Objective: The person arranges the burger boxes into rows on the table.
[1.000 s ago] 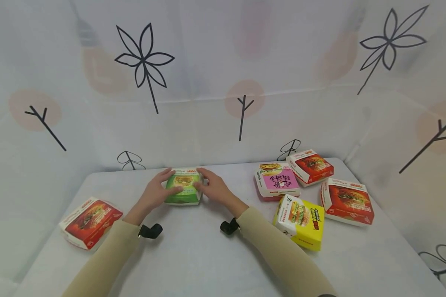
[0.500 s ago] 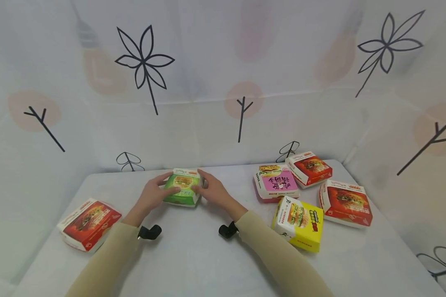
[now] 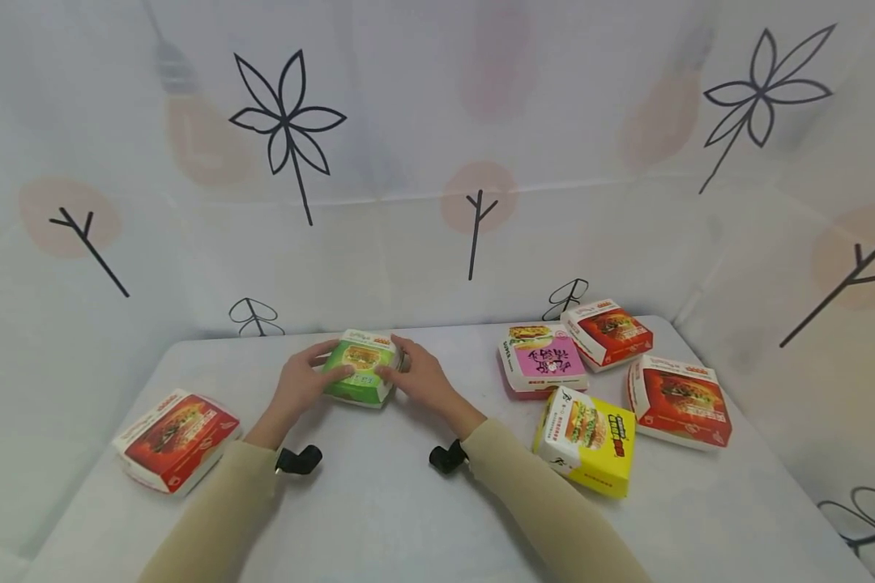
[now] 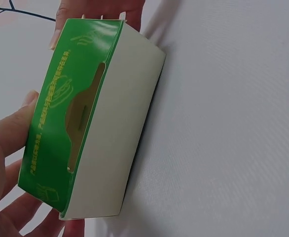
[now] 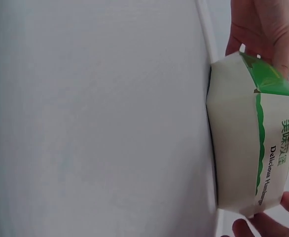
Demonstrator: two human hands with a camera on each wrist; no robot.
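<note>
A green and white hamburger box (image 3: 362, 368) sits near the back of the table, left of the middle. My left hand (image 3: 300, 383) grips its left side, with the thumb near the front edge. On the opposite side my right hand (image 3: 424, 377) holds it the same way. The left wrist view shows the box's green front face (image 4: 48, 148), with a cut-out slot and a pale lower wall. Green and white printing on the box side (image 5: 270, 163) reads "Delicious Hamburger" in the right wrist view. The box's back side is hidden.
To the left lies a red burger box (image 3: 178, 441). At right are a pink box (image 3: 543, 356), a yellow box (image 3: 591, 441), a red box at the back (image 3: 608, 332) and another red box (image 3: 680, 401). A patterned white cloth (image 3: 408, 243) hangs behind the table.
The green hamburger box has turned slightly clockwise between my hands. Both hands keep their hold and have barely shifted. The other boxes stay where they were.
</note>
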